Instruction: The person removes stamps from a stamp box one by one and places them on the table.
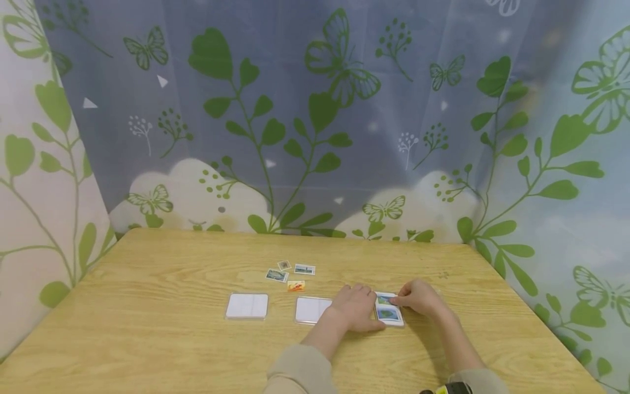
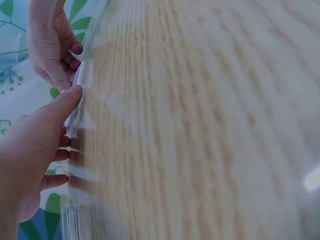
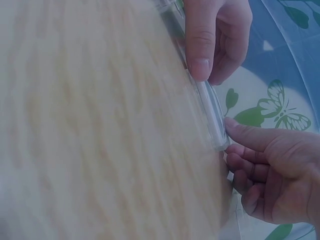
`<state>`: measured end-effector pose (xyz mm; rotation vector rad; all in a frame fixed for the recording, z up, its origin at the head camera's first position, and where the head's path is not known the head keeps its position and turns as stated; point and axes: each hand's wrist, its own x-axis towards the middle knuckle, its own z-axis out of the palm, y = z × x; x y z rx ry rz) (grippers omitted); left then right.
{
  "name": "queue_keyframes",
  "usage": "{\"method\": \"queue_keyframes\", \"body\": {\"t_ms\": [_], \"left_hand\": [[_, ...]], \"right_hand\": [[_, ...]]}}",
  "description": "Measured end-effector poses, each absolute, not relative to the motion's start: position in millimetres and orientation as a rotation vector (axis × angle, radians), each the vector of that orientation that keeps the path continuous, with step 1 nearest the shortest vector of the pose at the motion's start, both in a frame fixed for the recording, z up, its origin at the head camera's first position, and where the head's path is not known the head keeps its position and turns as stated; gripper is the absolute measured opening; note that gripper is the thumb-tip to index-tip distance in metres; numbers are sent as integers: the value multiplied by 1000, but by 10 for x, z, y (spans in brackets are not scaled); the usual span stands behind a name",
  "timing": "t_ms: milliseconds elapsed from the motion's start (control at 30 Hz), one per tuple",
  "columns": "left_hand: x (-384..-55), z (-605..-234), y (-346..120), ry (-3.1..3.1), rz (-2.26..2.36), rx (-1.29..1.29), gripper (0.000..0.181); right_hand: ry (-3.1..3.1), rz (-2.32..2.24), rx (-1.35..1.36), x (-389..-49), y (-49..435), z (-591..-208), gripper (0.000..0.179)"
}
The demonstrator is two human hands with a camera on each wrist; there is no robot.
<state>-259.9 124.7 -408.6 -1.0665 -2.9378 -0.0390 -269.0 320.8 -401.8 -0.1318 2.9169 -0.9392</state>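
My left hand rests along the left side of a small clear-rimmed card holder lying flat on the table, thumb at its near edge. Inside, a blue-green stamp fills the near half. A second stamp lies in the far half, partly hidden by my right hand, which pinches it at the right side. In the right wrist view, the right thumb meets the edge of the holder, with the other fingers curled below. Several fingers of the left hand stretch down to the tabletop in the left wrist view.
Another card holder with a white inside lies partly under my left forearm. A similar one is farther left. Beyond them several loose stamps are scattered, including an orange one and a green one. Patterned curtain borders the wooden table.
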Motion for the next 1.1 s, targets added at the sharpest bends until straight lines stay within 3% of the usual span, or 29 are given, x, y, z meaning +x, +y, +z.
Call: {"method": "queue_keyframes", "body": {"t_ms": [600, 1100], "left_hand": [[-2585, -4082, 1240, -2906, -16, -1078, 62], [-2591, -4078, 1242, -2874, 45, -1090, 64]], "right_hand": [[2897, -1003, -91, -2679, 3226, -4026, 18], [2813, -1125, -211, -2619, 3294, -3939, 9]]}}
